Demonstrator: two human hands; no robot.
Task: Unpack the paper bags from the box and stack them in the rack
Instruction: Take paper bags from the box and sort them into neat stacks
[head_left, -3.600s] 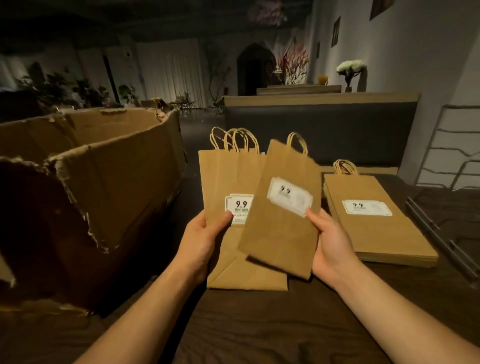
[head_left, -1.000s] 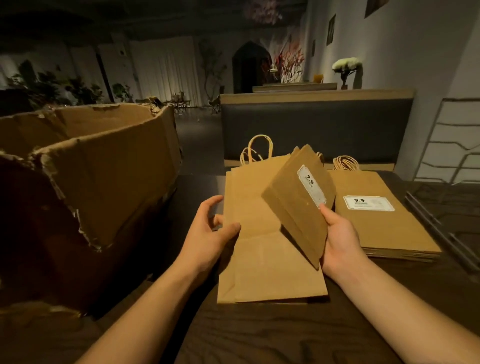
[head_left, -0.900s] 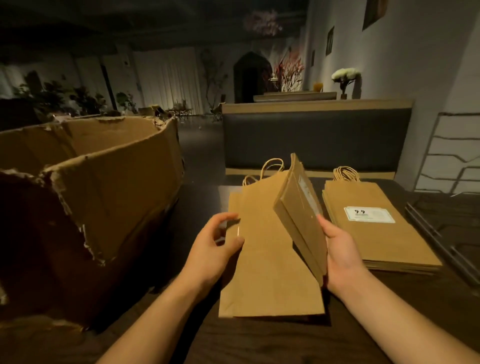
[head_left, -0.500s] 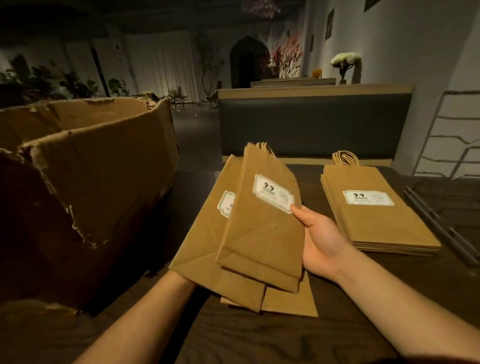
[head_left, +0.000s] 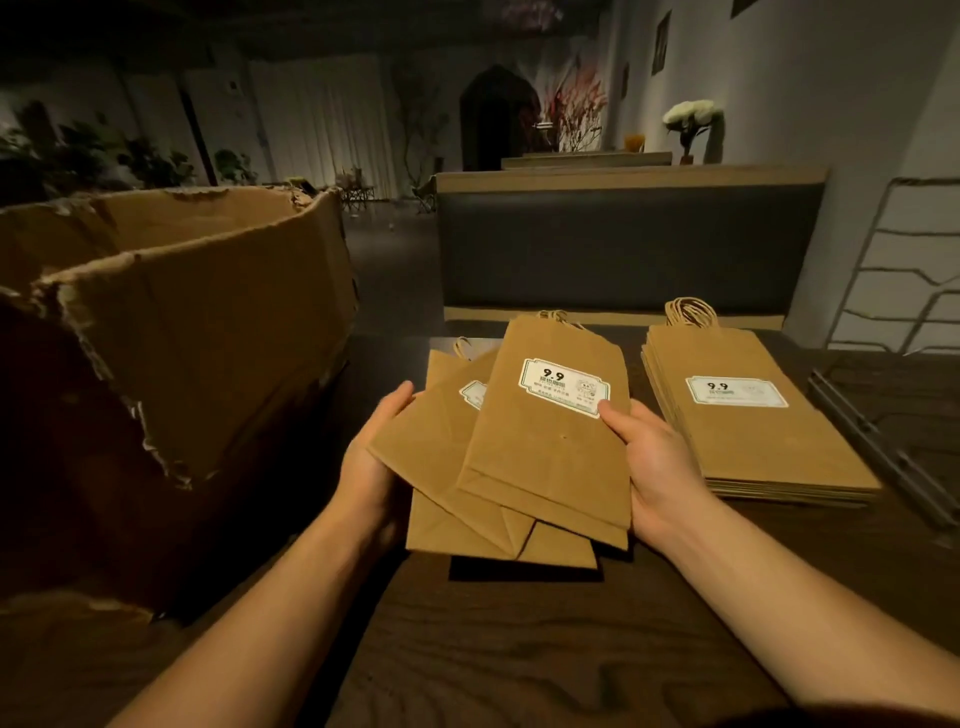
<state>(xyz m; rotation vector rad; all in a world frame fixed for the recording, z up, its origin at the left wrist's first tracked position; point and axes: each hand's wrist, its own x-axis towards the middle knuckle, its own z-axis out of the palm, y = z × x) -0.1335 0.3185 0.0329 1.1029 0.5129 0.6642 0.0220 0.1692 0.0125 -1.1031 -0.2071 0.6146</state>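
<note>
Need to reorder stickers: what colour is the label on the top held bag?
White with a green border, black "9.9"; head view.

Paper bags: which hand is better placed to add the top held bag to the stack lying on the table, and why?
Right. The right hand pinches the top bag at its edge, on the side nearest the stack; the left hand supports the other bags on the far side.

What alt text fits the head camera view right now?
Left hand and right hand hold a fan of labelled paper bags above a dark table. A neat bag stack lies right, a torn cardboard box left.
</note>
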